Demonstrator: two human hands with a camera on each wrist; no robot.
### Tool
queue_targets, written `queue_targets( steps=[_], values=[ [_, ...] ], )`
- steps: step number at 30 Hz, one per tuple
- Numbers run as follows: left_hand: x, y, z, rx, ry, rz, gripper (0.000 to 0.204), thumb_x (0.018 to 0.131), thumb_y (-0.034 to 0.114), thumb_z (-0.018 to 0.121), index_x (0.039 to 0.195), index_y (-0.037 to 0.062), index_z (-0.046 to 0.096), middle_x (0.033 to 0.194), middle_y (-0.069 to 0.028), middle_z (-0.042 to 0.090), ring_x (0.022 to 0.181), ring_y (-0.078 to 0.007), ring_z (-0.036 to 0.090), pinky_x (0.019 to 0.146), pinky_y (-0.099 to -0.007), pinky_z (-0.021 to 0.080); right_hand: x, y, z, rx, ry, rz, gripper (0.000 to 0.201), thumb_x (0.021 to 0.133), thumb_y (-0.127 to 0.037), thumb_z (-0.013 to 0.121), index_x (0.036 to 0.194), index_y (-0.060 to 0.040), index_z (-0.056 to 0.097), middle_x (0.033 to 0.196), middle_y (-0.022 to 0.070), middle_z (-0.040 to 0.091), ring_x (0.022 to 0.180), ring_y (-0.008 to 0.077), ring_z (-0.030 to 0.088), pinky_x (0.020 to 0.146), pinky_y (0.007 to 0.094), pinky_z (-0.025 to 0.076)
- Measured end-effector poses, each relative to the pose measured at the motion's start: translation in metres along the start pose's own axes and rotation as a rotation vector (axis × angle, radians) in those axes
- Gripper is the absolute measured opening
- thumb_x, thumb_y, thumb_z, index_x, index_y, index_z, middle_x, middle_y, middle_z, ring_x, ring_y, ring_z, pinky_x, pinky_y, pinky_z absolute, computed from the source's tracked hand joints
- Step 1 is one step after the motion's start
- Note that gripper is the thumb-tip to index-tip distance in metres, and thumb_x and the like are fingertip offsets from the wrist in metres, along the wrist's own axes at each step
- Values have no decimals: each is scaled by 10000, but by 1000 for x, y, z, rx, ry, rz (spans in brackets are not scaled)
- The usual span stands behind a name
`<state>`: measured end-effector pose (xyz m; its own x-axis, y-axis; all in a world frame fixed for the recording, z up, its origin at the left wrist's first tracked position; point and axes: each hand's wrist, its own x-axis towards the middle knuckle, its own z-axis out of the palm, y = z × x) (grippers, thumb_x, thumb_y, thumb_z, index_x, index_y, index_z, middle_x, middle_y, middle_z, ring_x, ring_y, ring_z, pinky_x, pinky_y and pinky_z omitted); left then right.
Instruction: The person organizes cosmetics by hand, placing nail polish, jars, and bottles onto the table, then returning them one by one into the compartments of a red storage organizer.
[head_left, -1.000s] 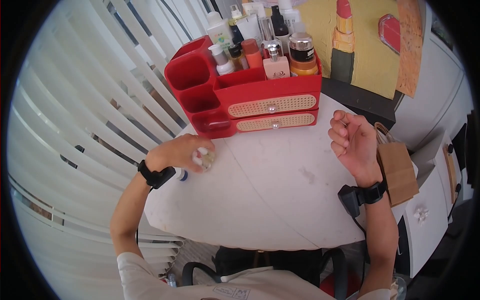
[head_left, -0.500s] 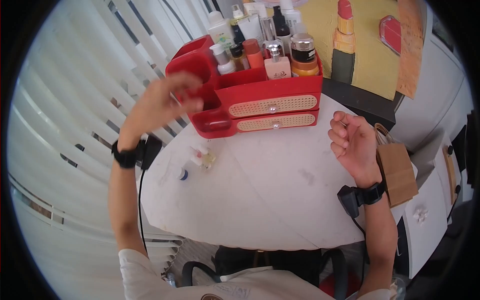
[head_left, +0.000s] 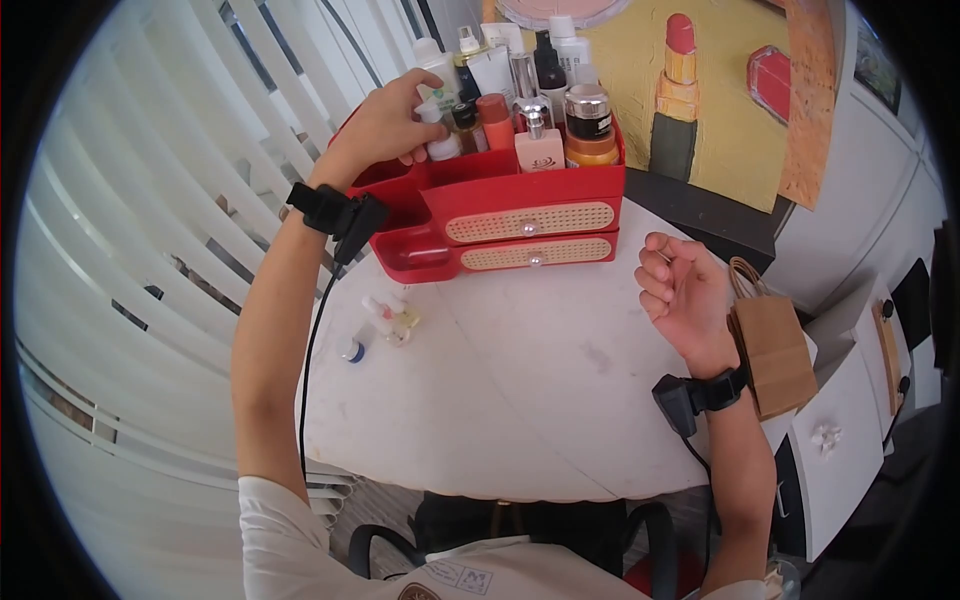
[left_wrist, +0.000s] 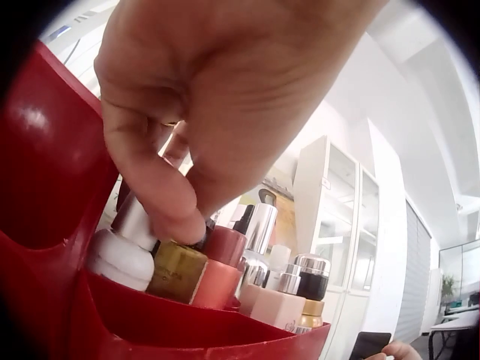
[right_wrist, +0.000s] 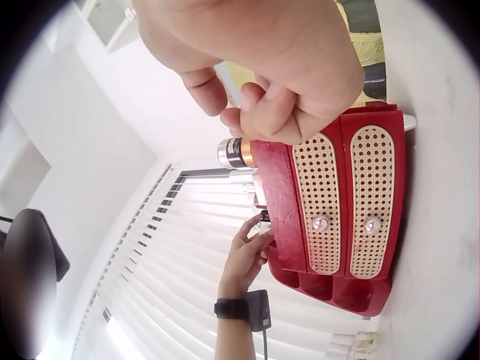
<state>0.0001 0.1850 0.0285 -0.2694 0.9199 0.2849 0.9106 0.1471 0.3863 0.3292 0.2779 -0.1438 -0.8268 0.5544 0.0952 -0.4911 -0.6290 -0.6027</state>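
Observation:
My left hand [head_left: 385, 125] reaches into the upper left of the red organizer [head_left: 530, 185], thumb and forefinger spread about a white bottle [head_left: 442, 148]. In the left wrist view, the thumb tip overlaps the top of a small amber bottle [left_wrist: 178, 271], beside the white bottle. Right of these stand a coral bottle [head_left: 495, 128], a pale pink pump bottle [head_left: 540, 152] and a jar with a black band [head_left: 588, 112]. Palm up and fingers loosely curled, my right hand [head_left: 690, 295] holds nothing over the table's right side.
On the white table [head_left: 480, 400] stand small clear bottles [head_left: 392, 320] and a blue-and-white cap [head_left: 352, 350], left of centre. A brown paper bag [head_left: 775, 350] is beyond the right wrist. White blinds [head_left: 150, 250] border the left; a lipstick painting [head_left: 680, 100] leans behind.
My left hand has left the small clear bottles on the table and risen to the bottles in the organizer. My right hand has kept its pose; the head view has shifted slightly.

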Motion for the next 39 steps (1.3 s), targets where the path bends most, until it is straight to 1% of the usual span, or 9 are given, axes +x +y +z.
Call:
queue_targets(
  steps=[2,6,8,11,12,16,18,27,39],
  values=[
    [-2,0,-1,-1,98,34,513,854,144,697,1316,56,493,827,-86,666,516,-111,602,443,-246,486,0,0,-2,-4,0,-5,212,932,-263,531,985,-62,570,704,-33,447,557,64,345,479,212,264],
    [-21,10,-30,15,297,95,497,854,144,709,1302,58,511,848,-82,667,544,-97,599,462,-228,466,0,-1,0,-21,23,-17,214,933,-267,526,984,-65,569,705,-37,440,562,62,347,481,209,262],
    [-34,9,-43,119,527,309,463,864,142,714,1281,57,532,855,-64,667,627,-82,607,524,-217,463,0,-1,-1,-13,21,-9,212,933,-267,524,985,-66,570,707,-37,440,564,61,348,481,208,262],
    [-70,17,-46,84,355,334,437,875,140,712,1271,61,544,894,-53,664,732,-74,611,606,-221,468,0,0,-1,-10,13,-1,209,935,-267,520,985,-70,570,710,-37,440,565,59,348,481,207,261],
    [-84,22,-39,27,259,251,345,877,124,709,1197,59,598,914,-47,665,786,-89,616,660,-240,484,0,0,-1,-16,9,-9,208,936,-267,519,985,-72,571,712,-37,442,565,59,348,481,206,260],
    [-118,13,8,41,-83,264,239,788,108,742,990,11,656,820,-52,658,719,-130,621,653,-272,496,0,0,0,-27,-15,-6,207,940,-266,514,984,-72,569,715,-34,443,564,59,347,480,206,259],
    [-128,0,30,13,-198,169,256,755,118,742,966,1,657,780,-77,648,671,-159,617,621,-291,488,1,0,-1,-23,-13,0,205,944,-260,509,985,-68,568,712,-31,443,562,60,344,479,207,258],
    [-119,-28,61,97,-173,134,240,747,157,738,856,-37,648,682,-123,629,626,-204,615,603,-306,474,1,1,-2,-25,-12,-3,201,950,-252,502,984,-67,573,708,-33,447,555,58,341,473,209,253],
    [-119,-22,46,99,-241,108,347,752,228,785,921,-48,657,746,-155,661,668,-225,641,639,-319,502,1,1,-2,-14,-9,-5,202,946,-253,506,988,-67,573,706,-33,445,559,61,348,476,212,256]
  ],
)
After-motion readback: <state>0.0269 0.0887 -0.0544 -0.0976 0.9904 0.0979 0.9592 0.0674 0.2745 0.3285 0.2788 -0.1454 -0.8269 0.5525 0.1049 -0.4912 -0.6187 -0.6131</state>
